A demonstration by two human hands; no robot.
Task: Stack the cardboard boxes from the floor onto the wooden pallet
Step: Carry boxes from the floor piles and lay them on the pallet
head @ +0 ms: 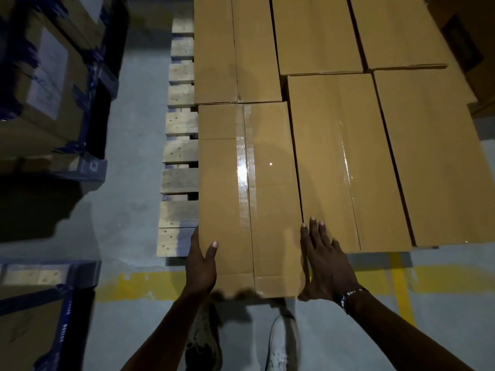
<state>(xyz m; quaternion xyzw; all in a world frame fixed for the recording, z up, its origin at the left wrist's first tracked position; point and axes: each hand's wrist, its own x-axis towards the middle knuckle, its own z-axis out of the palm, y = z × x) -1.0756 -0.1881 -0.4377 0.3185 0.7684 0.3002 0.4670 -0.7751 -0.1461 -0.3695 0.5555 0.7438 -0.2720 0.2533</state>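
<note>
A long taped cardboard box (pixel 249 188) lies on the wooden pallet (pixel 178 151), its near end sticking out over the pallet's front edge. My left hand (pixel 201 263) grips its near left corner, thumb on top and fingers down the side. My right hand (pixel 325 261) lies flat with straight fingers along the box's right edge, partly on the neighbouring box (pixel 345 162). Several more cardboard boxes (pixel 316 33) fill the pallet behind and to the right in a tight layer.
Pallet slats show bare along the left side. Blue-strapped cartons (pixel 51 76) stand on the left and another stack (pixel 40 311) at the lower left. Yellow floor lines (pixel 150 285) cross the concrete in front. My shoes (pixel 284 344) stand just below the box.
</note>
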